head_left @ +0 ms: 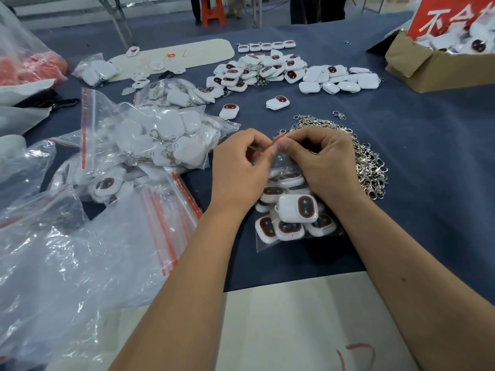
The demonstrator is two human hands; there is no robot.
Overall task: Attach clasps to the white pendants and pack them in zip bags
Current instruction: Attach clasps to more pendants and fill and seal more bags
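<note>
I observe both hands meeting at the red zip strip (pixel 263 149) of a filled zip bag (pixel 290 210) at the centre of the view. My left hand (pixel 238 170) pinches the strip between thumb and curled fingers; my right hand (pixel 318 159) pinches the same strip just beside it, fingertips touching those of the left. The bag lies on the blue table cover (pixel 415 162), extending toward 6 o'clock from the hands, and holds several white pendants (pixel 298 208) with dark oval faces ringed in red. I cannot tell whether the strip is fully sealed.

At 3 o'clock from the hands, touching the bag's edge, sits a heap of metal clasps (pixel 367 156). At 9 o'clock lie packed bags of pendants (pixel 166 140), clasps visible through the plastic. Toward 7 o'clock spreads a stack of unfilled zip bags (pixel 112 236) with red strips. At 12 o'clock, well apart, a loose pile of pendants (pixel 267 70) covers the cloth, with two single pendants (pixel 278 102) nearer. A cardboard box (pixel 434 68) stands at 2 o'clock. A pale board (pixel 294 325) lies at 6 o'clock under my forearms.
</note>
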